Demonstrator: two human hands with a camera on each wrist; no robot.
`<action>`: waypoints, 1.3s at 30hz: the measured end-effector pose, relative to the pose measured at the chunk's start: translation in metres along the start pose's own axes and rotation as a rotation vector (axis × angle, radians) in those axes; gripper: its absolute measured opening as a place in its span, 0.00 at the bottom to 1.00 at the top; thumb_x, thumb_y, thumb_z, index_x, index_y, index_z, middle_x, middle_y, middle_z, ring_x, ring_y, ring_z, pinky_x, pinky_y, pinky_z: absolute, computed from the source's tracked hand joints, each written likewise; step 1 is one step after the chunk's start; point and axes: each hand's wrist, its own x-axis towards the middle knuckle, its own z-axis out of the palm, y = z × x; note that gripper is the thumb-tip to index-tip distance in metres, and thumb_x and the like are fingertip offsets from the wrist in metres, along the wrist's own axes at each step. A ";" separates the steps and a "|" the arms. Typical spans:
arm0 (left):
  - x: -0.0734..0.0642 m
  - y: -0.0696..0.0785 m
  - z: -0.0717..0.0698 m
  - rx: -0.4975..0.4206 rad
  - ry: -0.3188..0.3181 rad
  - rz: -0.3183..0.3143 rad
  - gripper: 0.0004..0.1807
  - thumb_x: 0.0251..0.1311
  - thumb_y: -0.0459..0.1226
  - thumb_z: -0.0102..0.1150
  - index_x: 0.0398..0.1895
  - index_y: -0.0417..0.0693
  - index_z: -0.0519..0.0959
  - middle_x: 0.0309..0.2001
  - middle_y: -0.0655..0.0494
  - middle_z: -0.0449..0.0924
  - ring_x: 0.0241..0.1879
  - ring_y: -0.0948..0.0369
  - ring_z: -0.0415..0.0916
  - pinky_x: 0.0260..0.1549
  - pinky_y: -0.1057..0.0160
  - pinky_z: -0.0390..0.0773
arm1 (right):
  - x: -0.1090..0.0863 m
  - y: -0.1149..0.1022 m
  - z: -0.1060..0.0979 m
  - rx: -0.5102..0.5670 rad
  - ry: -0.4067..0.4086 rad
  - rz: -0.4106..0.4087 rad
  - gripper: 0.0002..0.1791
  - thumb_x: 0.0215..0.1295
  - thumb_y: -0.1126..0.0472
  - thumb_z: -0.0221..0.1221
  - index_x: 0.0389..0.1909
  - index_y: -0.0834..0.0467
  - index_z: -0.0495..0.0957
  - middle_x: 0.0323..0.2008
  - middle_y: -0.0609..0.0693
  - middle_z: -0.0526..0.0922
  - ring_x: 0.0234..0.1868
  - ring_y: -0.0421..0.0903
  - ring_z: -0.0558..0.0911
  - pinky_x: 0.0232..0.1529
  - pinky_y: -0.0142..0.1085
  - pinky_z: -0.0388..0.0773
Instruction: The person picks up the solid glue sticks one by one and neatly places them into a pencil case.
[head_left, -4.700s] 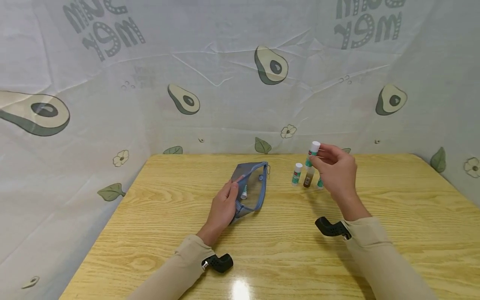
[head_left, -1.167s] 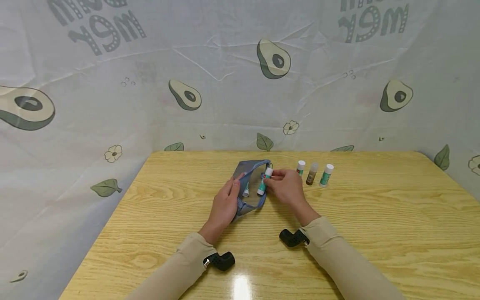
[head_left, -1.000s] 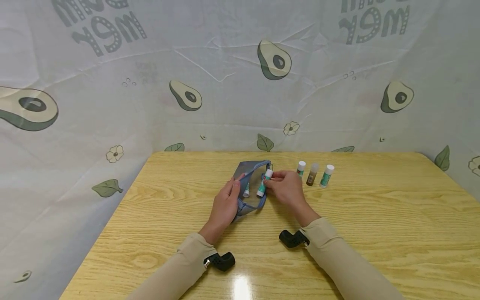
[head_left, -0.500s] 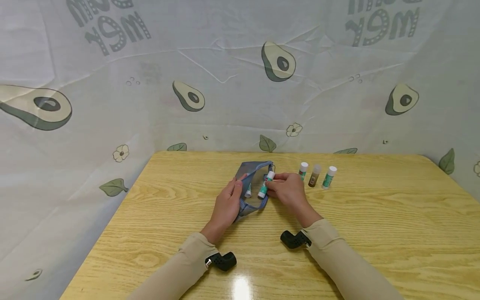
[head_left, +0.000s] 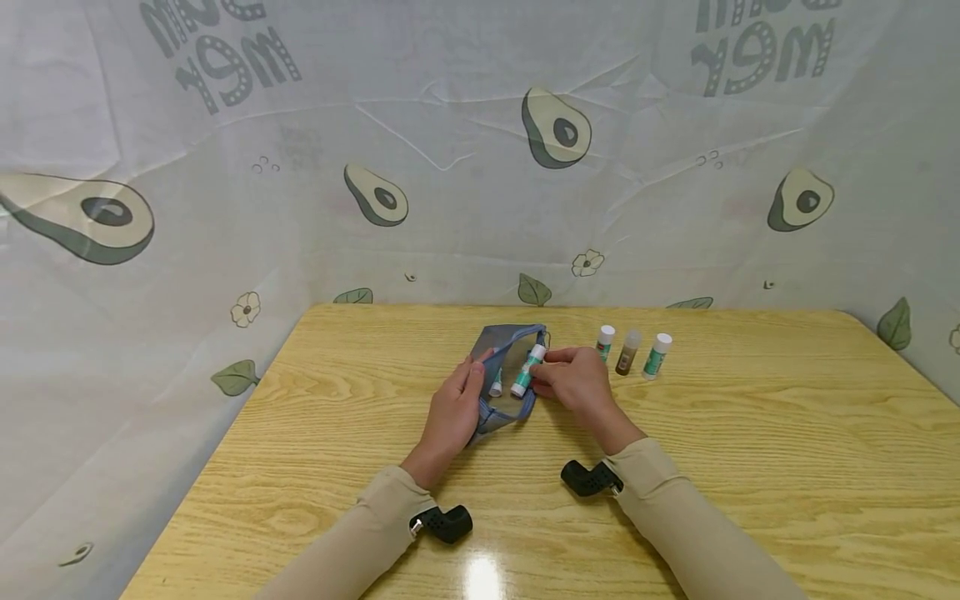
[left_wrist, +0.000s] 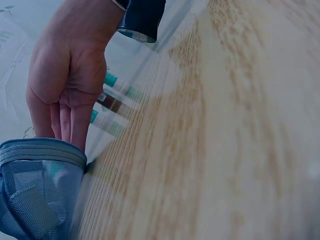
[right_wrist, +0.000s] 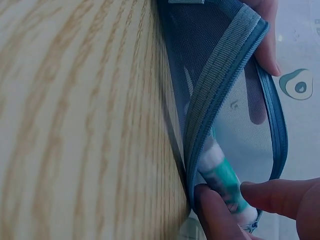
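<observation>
My left hand (head_left: 450,412) grips the near-left side of a blue-grey mesh zip pouch (head_left: 495,336), its zipped mouth spread wide. Between thumb and fingers, my right hand (head_left: 581,385) pinches a white-capped green glue stick (head_left: 528,372), slanted in the pouch's mouth. The right wrist view shows this glue stick (right_wrist: 227,182) behind the zip edge, thumb and fingertip on either side. A second glue stick (head_left: 497,383) lies inside, partly hidden by the pouch's side. In the left wrist view, the right hand's fingertips (left_wrist: 65,125) disappear behind the pouch rim (left_wrist: 45,152).
To the right of the pouch, a glue stick (head_left: 605,340), a brown tube with a clear cap (head_left: 627,353) and another glue stick (head_left: 657,357) stand upright in a row. The wooden table (head_left: 750,433) ends at a hanging avocado-print cloth (head_left: 450,250).
My right hand has carried the glue stick leftward from above the standing row to the pouch's mouth. Over the last second the stick tilts slightly more; the left hand keeps its hold.
</observation>
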 end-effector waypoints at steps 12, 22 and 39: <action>-0.008 0.004 0.005 0.004 0.026 0.011 0.26 0.86 0.53 0.37 0.79 0.63 0.72 0.83 0.43 0.59 0.84 0.43 0.55 0.81 0.37 0.57 | -0.005 0.000 -0.005 0.064 -0.042 -0.024 0.26 0.74 0.70 0.62 0.70 0.73 0.73 0.57 0.71 0.86 0.40 0.42 0.92 0.47 0.34 0.90; -0.014 0.003 0.009 -0.002 0.026 0.010 0.26 0.86 0.54 0.37 0.79 0.67 0.71 0.84 0.44 0.58 0.84 0.44 0.54 0.82 0.37 0.56 | -0.011 -0.002 -0.014 0.016 -0.057 -0.092 0.25 0.76 0.67 0.62 0.70 0.71 0.74 0.54 0.68 0.89 0.42 0.43 0.93 0.52 0.39 0.89; -0.025 0.002 0.015 0.006 0.039 0.016 0.26 0.86 0.54 0.36 0.80 0.66 0.70 0.84 0.43 0.57 0.85 0.43 0.52 0.81 0.35 0.55 | -0.025 -0.021 -0.042 0.037 -0.033 -0.354 0.24 0.76 0.59 0.64 0.68 0.63 0.78 0.57 0.63 0.87 0.44 0.36 0.91 0.51 0.37 0.89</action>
